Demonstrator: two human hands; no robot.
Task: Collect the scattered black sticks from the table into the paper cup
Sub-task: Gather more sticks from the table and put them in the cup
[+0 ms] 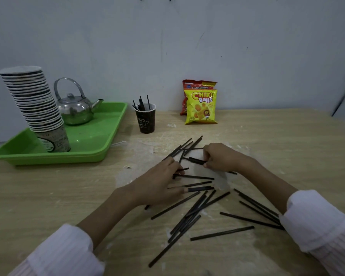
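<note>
White sleeves (64,250) flank loose black sticks (221,233). My left hand (159,184) and right hand (221,158) each pinch a few. With the paper cup (145,121) well beyond, I judge a thin bundle could slip on the way.

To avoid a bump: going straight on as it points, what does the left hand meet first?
Probably the sticks that the right hand pinches, then that hand; depth is unclear.

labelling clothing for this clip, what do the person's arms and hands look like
Both arms wear pale pink-white, finely ribbed long sleeves. The left sleeve and right sleeve end in thick cuffs partway up, leaving the forearms bare. The left hand and right hand are bare: no gloves, rings or watch visible.
</note>
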